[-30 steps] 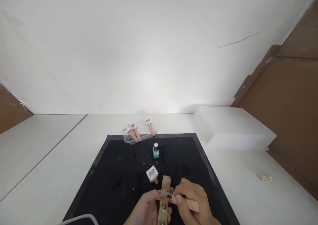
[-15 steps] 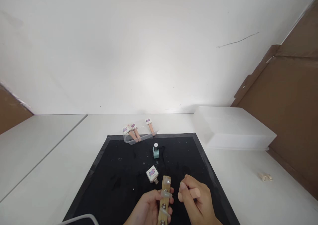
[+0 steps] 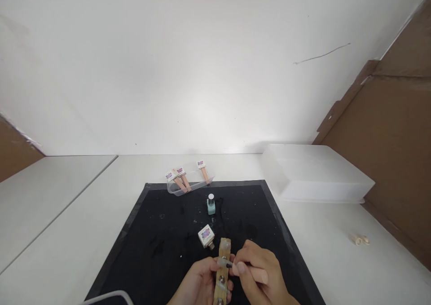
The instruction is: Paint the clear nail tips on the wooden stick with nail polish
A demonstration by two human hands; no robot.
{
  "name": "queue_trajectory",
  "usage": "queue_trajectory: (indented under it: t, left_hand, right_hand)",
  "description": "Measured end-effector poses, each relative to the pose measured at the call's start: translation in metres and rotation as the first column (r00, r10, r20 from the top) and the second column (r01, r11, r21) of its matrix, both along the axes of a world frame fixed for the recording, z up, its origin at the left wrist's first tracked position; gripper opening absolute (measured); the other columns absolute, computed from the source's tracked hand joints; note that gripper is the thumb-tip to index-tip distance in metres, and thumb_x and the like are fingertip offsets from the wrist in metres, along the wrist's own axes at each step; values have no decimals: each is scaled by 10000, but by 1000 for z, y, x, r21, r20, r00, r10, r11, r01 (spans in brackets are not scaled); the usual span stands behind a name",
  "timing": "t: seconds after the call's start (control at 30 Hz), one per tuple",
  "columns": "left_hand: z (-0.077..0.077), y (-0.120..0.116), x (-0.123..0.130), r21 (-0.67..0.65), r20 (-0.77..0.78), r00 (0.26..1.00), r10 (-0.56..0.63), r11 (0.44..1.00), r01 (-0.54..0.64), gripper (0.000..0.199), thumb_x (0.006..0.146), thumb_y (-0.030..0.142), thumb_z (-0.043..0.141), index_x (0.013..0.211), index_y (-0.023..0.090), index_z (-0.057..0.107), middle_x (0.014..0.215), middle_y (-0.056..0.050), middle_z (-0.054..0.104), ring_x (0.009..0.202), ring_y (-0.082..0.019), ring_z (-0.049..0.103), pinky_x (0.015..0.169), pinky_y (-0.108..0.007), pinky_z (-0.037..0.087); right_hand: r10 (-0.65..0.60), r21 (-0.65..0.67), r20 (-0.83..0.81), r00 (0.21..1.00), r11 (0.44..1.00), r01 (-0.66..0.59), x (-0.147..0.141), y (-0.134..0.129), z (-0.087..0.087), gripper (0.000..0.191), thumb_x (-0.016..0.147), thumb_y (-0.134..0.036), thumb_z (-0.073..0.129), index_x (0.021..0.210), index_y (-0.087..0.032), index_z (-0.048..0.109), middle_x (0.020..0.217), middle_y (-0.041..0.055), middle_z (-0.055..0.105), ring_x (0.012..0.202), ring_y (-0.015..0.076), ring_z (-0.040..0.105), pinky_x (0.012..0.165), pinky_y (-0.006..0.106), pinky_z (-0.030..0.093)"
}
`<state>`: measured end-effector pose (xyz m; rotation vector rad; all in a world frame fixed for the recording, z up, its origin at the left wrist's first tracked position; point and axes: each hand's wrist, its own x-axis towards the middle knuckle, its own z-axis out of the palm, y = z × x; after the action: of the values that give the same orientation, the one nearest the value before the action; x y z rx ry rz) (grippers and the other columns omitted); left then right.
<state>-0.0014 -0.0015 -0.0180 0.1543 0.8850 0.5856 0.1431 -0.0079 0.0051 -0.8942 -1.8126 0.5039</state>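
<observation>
My left hand (image 3: 201, 276) is wrapped round a narrow wooden strip (image 3: 222, 272) that carries clear false nail tips and metal studs. In my right hand (image 3: 264, 273) is a nail polish brush (image 3: 257, 274) with a peach cap as its handle. Its dark bristle end lies at the false nail tip (image 3: 223, 262) beside my left thumb. Just beyond the strip, an uncapped white nail polish bottle (image 3: 206, 236) with a floral label rests on its side. Farther back stands a mint green nail polish bottle (image 3: 211, 206) with a silvery cap.
A black mat (image 3: 168, 233) lies under my hands. At its far edge, a clear tray (image 3: 195, 187) holds several peach-capped polish bottles (image 3: 182, 179). A white plastic box (image 3: 323, 174) stands at right, with small beige rings (image 3: 359, 239) nearer me. A grey curved bar (image 3: 114, 293) shows at lower left.
My right hand has moved left and turned, bringing the brush from beside the wooden strip onto a false nail tip. My left hand and the strip stay in place.
</observation>
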Motion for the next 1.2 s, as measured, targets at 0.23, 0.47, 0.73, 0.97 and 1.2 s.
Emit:
queue_trajectory:
  t: [0.23, 0.47, 0.73, 0.97, 1.2]
  left_hand:
    - [-1, 1, 0, 33, 41, 999, -32, 999, 31, 163, 712, 180, 439, 803, 99, 548, 571, -10, 565, 493, -104, 511, 567, -238, 377]
    - [4, 1, 0, -21, -42, 999, -22, 1000, 21, 191, 713, 186, 431, 828, 110, 562, 601, -11, 568, 512, -110, 514, 592, -246, 384]
    - [6, 0, 1, 2, -42, 999, -12, 1000, 13, 190, 704, 182, 439, 811, 99, 573, 601, -10, 556, 520, -111, 509, 593, -249, 384]
    - [8, 0, 1, 2, -76, 997, -23, 1000, 23, 176, 713, 194, 429, 758, 100, 572, 596, -15, 557, 524, -109, 509, 598, -247, 389]
    - [6, 0, 1, -7, -46, 999, -7, 1000, 6, 270, 704, 194, 446, 924, 88, 561, 623, -11, 569, 532, -116, 509, 598, -254, 392]
  right_hand:
    - [-104, 43, 81, 991, 994, 101, 0, -1, -5, 242, 797, -115, 408, 580, -166, 504, 472, 6, 485, 413, 109, 452, 429, 226, 319]
    - [-129, -111, -18, 991, 986, 126, 2, -3, -4, 279, 848, -151, 381, 576, -177, 436, 533, -11, 441, 443, 102, 442, 446, 223, 323]
    - [-68, -310, -153, 986, 951, 17, 0, -1, 1, 276, 888, -226, 373, 642, -169, 486, 591, -7, 486, 511, 112, 483, 487, 203, 374]
    - [-116, -406, -146, 982, 912, 47, -1, 2, -1, 319, 889, -295, 386, 616, -164, 487, 586, -5, 486, 533, 121, 466, 502, 209, 363]
    - [-129, -469, -159, 979, 882, 40, -2, 2, 1, 366, 891, -346, 379, 584, -164, 462, 553, -6, 488, 499, 114, 458, 477, 204, 361]
